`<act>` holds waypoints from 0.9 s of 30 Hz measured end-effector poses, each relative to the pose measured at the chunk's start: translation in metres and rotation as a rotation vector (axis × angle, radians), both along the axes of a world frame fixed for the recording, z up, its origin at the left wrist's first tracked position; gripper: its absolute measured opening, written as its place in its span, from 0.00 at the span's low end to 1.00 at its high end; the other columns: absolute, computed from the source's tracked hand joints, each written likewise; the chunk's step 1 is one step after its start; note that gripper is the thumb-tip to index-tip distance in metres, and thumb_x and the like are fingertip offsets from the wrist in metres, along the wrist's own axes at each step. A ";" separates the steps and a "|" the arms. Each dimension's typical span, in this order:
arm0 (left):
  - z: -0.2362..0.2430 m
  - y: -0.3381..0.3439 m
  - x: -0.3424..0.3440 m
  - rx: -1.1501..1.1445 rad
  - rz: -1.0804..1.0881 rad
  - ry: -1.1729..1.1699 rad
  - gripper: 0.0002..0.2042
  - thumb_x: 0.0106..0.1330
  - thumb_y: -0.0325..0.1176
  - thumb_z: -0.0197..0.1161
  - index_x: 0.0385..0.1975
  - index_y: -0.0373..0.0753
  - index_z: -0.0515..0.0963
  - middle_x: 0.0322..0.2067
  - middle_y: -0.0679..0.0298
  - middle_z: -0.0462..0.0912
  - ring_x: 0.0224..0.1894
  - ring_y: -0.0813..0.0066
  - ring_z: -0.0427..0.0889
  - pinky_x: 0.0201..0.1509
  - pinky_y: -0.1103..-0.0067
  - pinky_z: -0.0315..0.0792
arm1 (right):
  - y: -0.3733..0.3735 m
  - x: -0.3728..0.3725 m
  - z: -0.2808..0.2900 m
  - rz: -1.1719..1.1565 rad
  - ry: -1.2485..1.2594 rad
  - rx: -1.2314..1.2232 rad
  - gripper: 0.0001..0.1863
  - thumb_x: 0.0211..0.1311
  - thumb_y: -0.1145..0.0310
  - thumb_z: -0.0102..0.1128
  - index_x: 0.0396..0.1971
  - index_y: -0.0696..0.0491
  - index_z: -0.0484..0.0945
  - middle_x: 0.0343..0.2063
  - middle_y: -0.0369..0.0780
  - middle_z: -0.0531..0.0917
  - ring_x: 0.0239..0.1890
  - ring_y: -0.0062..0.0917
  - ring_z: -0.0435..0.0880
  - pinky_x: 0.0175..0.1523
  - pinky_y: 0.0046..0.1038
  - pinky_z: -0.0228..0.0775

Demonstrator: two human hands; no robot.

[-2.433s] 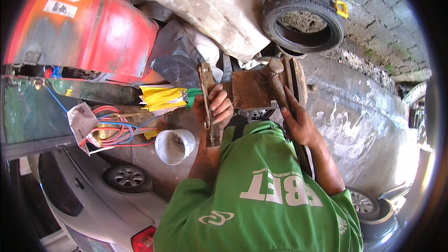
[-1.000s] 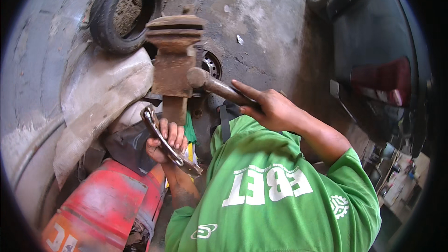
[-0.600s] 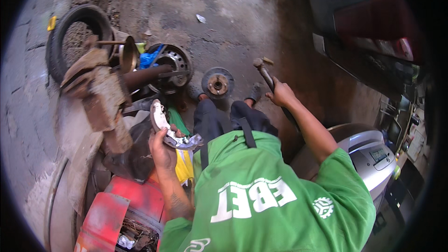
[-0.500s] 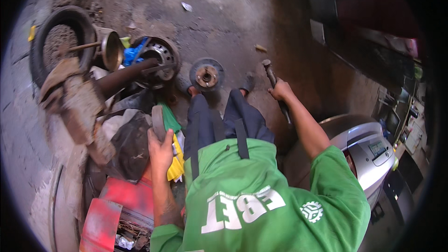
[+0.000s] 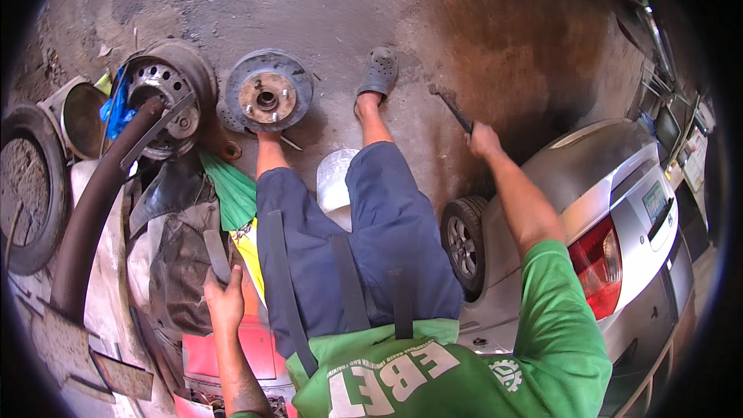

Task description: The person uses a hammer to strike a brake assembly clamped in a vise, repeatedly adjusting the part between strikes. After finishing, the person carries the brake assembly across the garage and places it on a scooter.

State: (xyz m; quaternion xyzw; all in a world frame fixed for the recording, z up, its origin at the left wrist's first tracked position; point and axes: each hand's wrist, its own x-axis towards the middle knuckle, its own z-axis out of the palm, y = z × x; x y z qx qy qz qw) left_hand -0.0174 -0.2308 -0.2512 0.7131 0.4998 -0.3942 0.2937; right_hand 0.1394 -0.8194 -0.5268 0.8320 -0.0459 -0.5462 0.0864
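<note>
In my left hand (image 5: pixel 224 298) is a narrow, slightly curved grey metal piece (image 5: pixel 217 255), its kind unclear; the fingers are closed round its lower end. My right hand (image 5: pixel 484 142) grips a hammer (image 5: pixel 455 108) by the handle, its head pointing away over the floor. A round brake disc with a rusty hub and studs (image 5: pixel 268 99) stands just past my left foot, apart from both hands. Nearest my left hand lie a dark, dirty cloth bag (image 5: pixel 184 259) and a green cloth (image 5: pixel 230 192).
A silver car (image 5: pixel 534 193) with its wheel (image 5: pixel 464 246) stands close on the right. Leftward are a steel wheel rim (image 5: pixel 190 70), a thick rusty pipe (image 5: pixel 97 209), a tyre (image 5: pixel 54 186) and an open red metal box (image 5: pixel 240 348). A white container (image 5: pixel 334 179) stands between my legs.
My view has shifted, showing more of the car. My legs are spread wider, with the right foot farther forward. Both hands keep their hold, and the hammer now points more to the left.
</note>
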 end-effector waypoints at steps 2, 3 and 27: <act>-0.004 -0.007 0.002 0.005 -0.012 -0.047 0.14 0.68 0.32 0.65 0.45 0.26 0.77 0.35 0.52 0.83 0.38 0.68 0.80 0.46 0.70 0.74 | -0.015 -0.051 0.004 0.032 -0.135 -0.021 0.34 0.68 0.67 0.57 0.70 0.62 0.58 0.47 0.56 0.80 0.48 0.52 0.83 0.55 0.49 0.75; -0.004 -0.010 0.001 0.001 0.018 -0.010 0.14 0.68 0.32 0.65 0.45 0.26 0.76 0.35 0.53 0.83 0.38 0.68 0.80 0.46 0.70 0.74 | -0.020 -0.072 0.006 -0.007 -0.075 -0.075 0.31 0.71 0.69 0.45 0.71 0.64 0.57 0.57 0.58 0.76 0.54 0.51 0.81 0.60 0.47 0.73; -0.006 0.030 -0.121 -0.127 0.351 0.044 0.21 0.63 0.31 0.69 0.53 0.26 0.75 0.43 0.50 0.84 0.45 0.61 0.83 0.53 0.69 0.75 | 0.364 0.039 -0.075 -0.428 -0.079 0.521 0.36 0.64 0.47 0.63 0.61 0.60 0.75 0.59 0.55 0.79 0.63 0.47 0.77 0.68 0.39 0.68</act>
